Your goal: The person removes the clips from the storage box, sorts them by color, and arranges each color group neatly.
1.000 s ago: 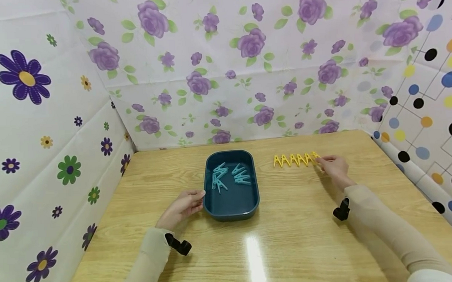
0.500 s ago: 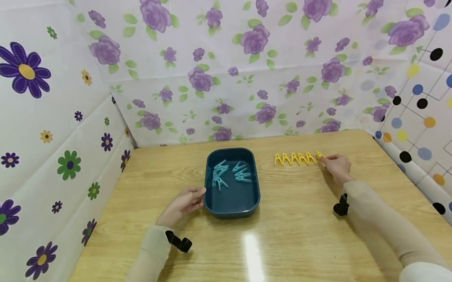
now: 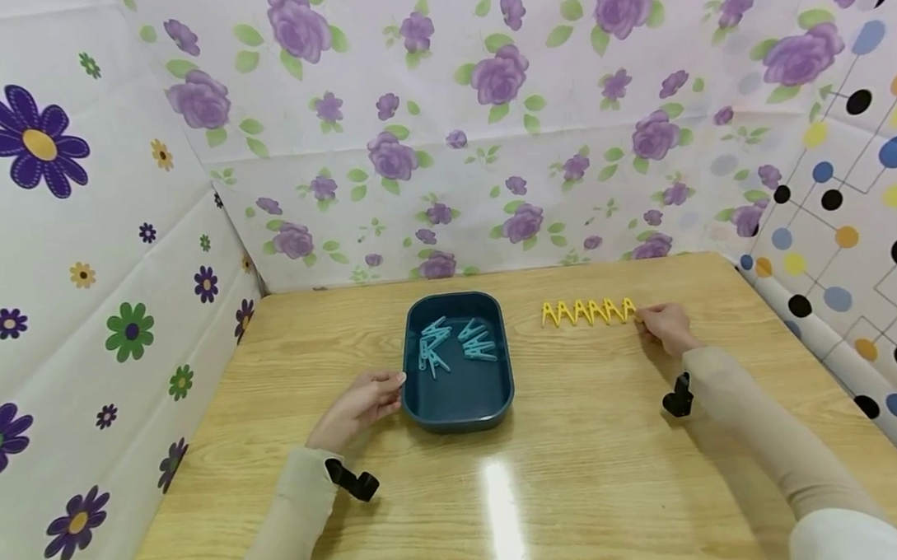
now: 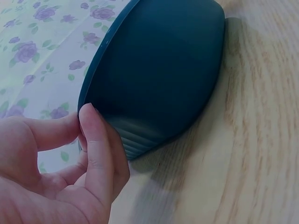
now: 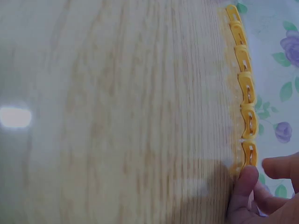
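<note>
My left hand (image 3: 358, 407) pinches the rim of a dark teal plastic tub (image 3: 456, 399) at its left side; the left wrist view shows thumb and fingers at the tub wall (image 4: 159, 60). Inside lie two loose groups of light blue clothespins (image 3: 434, 342). On the table to the right, several yellow clothespins (image 3: 589, 311) stand side by side in a row. My right hand (image 3: 667, 326) is at the row's right end. In the right wrist view one fingertip touches the end clothespin (image 5: 250, 151), while another finger stands apart from it.
The wooden table (image 3: 573, 440) carries a bright light reflection at its front. Floral cloth (image 3: 451, 140) hangs behind the table, with patterned cloths at left and right. Each forearm wears a black wrist camera, such as the right one (image 3: 678, 400).
The end yellow clothespin, pinched by my right hand and separated by a gap half a second ago, now stands against the row. My right fingers have loosened. My left hand stays on the tub.
</note>
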{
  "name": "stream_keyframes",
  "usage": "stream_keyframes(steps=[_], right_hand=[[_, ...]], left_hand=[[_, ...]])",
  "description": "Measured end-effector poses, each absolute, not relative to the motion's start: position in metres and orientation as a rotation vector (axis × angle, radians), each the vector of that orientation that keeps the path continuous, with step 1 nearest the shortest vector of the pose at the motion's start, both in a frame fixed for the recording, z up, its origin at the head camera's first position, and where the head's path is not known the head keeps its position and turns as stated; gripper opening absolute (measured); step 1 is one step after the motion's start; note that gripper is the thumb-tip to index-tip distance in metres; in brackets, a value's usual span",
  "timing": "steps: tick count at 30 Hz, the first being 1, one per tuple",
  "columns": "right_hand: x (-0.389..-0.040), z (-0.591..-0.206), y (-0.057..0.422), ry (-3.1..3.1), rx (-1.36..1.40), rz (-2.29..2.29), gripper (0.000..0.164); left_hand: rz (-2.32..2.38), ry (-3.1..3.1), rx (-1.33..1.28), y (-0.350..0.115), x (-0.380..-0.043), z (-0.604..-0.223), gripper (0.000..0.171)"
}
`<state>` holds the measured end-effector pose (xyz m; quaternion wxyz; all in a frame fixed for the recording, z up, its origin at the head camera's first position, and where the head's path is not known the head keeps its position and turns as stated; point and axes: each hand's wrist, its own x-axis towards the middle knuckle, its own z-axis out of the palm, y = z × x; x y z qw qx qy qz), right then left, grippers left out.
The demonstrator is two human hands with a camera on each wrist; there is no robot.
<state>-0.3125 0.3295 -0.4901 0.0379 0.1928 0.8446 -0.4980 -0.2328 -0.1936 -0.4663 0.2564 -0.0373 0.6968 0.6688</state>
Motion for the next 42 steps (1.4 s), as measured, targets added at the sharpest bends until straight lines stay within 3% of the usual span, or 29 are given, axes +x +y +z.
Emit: stream_keyframes(steps=[3,18,28,42], right_hand=[[-0.314,-0.488,0.330,2.550,0.591,-1.558,0.046],[-0.307,-0.478,0.311,2.790,0.604,-1.402,0.048],[-0.296,-0.451,0.254,2.799,0.299,-1.585,0.042],[-0.275,-0.429,0.172,2.556,-0.079,-1.725,0.028]], left_hand=[[1.814,1.892,-0.102,-0.194,-0.234,-0.467,0.042],[1.830,1.869,-0.081,-0.198,-0.232,-0.467,0.042],[1.785,1.942,-0.085,-0.196,-0.228,-0.460,0.048],[1.621,2.247,-0.059,-0.181,-0.232,-0.452,0.027]])
